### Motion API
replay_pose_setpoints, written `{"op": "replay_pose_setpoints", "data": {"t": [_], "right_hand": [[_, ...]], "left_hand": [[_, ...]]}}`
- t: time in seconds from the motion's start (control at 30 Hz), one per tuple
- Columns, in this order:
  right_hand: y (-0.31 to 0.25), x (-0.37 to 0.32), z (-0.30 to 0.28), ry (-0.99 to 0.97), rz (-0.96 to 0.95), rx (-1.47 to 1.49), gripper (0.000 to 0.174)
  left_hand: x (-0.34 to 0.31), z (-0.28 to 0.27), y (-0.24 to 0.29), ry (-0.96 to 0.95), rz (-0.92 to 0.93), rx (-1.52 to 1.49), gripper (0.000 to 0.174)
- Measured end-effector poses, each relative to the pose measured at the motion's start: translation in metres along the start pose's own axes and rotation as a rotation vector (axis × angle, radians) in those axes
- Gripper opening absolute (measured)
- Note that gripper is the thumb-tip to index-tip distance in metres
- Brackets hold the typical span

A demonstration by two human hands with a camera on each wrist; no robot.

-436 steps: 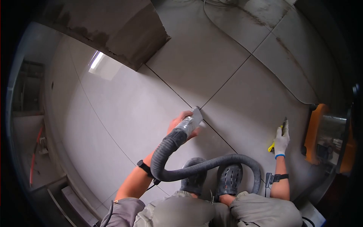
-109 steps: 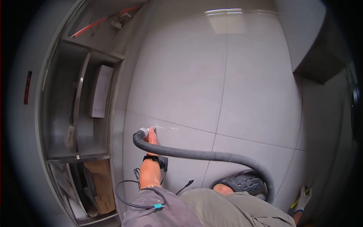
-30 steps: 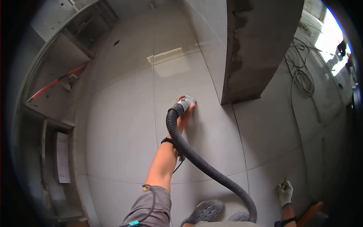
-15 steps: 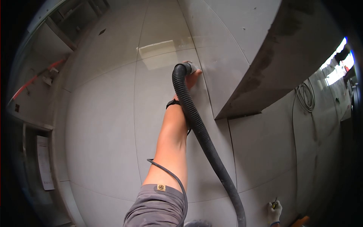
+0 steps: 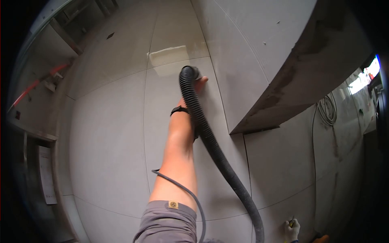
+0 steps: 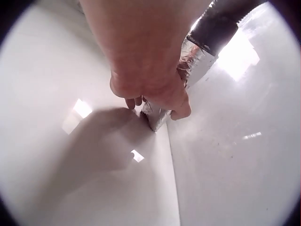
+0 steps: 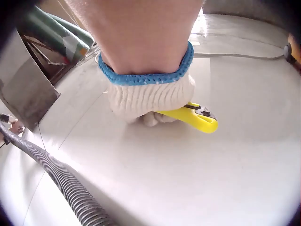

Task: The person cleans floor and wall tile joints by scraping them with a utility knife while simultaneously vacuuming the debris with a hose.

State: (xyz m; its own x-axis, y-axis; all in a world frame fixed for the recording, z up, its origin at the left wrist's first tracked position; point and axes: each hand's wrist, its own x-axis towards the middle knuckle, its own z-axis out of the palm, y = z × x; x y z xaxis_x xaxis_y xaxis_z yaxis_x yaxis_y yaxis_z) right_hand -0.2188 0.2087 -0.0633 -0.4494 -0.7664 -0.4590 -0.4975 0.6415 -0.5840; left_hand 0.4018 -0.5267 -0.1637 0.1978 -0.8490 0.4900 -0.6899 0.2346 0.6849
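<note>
My bare left hand (image 5: pixel 200 84) is stretched far forward and grips the silvery, tape-wrapped nozzle at the end of a black ribbed hose (image 5: pixel 214 152). In the left wrist view the fingers of my left hand (image 6: pixel 153 89) curl round the nozzle (image 6: pixel 157 117), whose tip touches the floor at a seam. My gloved right hand (image 5: pixel 291 231) is low at the right, near the floor. Close up in the right wrist view, the white-gloved hand (image 7: pixel 148 101) holds a yellow-handled tool (image 7: pixel 203 123), its far end hidden by the hand.
A wall block (image 5: pixel 312 69) juts in at the upper right, close beside my left hand. Beyond it lies a coiled cable (image 5: pixel 326 110). Cabinet compartments, one with a white box (image 5: pixel 47 174), line the left side. Part of an orange object (image 5: pixel 322 239) shows at the bottom right.
Since a second ago my left arm has reached farther forward with the nozzle and hose, alongside the wall block. In the last half second the nozzle has shifted slightly left and back.
</note>
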Motion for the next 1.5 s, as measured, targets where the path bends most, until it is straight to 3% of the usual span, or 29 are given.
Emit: {"op": "replay_pose_setpoints", "data": {"t": [0.07,0.13,0.2,0.3,0.33,0.47,0.6,0.63,0.77,0.87,0.93,1.0,1.1,1.2,1.23,1.3,1.4,1.47,1.5], "right_hand": [[-0.023,-0.006,0.007,0.157,-0.083,-0.117,0.024],[-0.014,-0.004,0.008,0.168,-0.077,-0.125,0.024],[-0.019,-0.007,0.012,0.174,-0.076,-0.132,0.024],[-0.039,-0.011,0.009,0.180,-0.073,-0.161,0.024],[-0.036,-0.011,0.009,0.180,-0.092,-0.189,0.024],[-0.028,-0.005,0.012,0.180,-0.130,-0.188,0.024],[-0.041,-0.004,0.010,0.190,-0.204,-0.274,0.026],[-0.046,-0.006,0.012,0.202,-0.197,-0.299,0.028],[-0.062,-0.003,0.026,0.321,-0.238,-0.315,0.030],[-0.071,0.006,0.029,0.345,-0.208,-0.322,0.034],[-0.084,0.004,0.029,0.375,-0.158,-0.317,0.036],[-0.079,0.008,0.033,0.374,-0.187,-0.306,0.036],[-0.072,0.007,0.037,0.423,-0.250,-0.361,0.033],[-0.078,0.008,0.031,0.401,-0.304,-0.384,0.030],[-0.083,0.006,0.026,0.347,-0.330,-0.327,0.030],[-0.081,0.008,0.021,0.276,-0.356,-0.292,0.031],[-0.090,0.028,0.020,0.223,-0.522,-0.053,0.032],[-0.144,0.032,-0.001,-0.192,-0.129,0.187,0.033],[-0.162,0.038,-0.007,-0.191,-0.124,0.186,0.033]], "left_hand": [[-0.023,-0.096,0.043,-0.075,-0.013,-0.163,0.063],[-0.033,-0.146,0.084,-0.228,-0.237,0.010,0.065],[-0.064,-0.163,0.051,-0.151,-0.218,-0.144,0.063],[-0.106,-0.196,0.051,-0.198,-0.241,-0.175,0.061],[-0.122,-0.208,0.061,-0.225,-0.300,-0.292,0.062],[-0.183,-0.246,0.102,-0.268,-0.341,-0.246,0.061],[-0.232,-0.259,0.144,-0.270,-0.297,-0.176,0.056],[-0.237,-0.268,0.172,-0.328,-0.385,-0.111,0.062],[-0.282,-0.266,0.210,-0.389,-0.385,-0.162,0.062],[-0.310,-0.249,0.218,-0.352,-0.323,-0.211,0.069],[-0.322,-0.231,0.191,-0.381,-0.251,-0.272,0.072],[-0.328,-0.232,0.187,-0.385,-0.244,-0.243,0.067],[-0.320,-0.249,0.212,-0.475,0.026,-0.053,0.055],[-0.322,-0.249,0.221,-0.399,-0.070,-0.126,0.043],[-0.314,-0.249,0.226,-0.395,-0.072,-0.126,0.043],[-0.300,-0.250,0.233,-0.598,-0.148,-0.182,0.040],[-0.275,-0.244,0.234,-0.651,-0.163,-0.114,0.040],[-0.257,-0.239,0.240,-0.677,-0.140,-0.141,0.039],[-0.247,-0.234,0.239,-0.711,-0.115,-0.166,0.039]]}}
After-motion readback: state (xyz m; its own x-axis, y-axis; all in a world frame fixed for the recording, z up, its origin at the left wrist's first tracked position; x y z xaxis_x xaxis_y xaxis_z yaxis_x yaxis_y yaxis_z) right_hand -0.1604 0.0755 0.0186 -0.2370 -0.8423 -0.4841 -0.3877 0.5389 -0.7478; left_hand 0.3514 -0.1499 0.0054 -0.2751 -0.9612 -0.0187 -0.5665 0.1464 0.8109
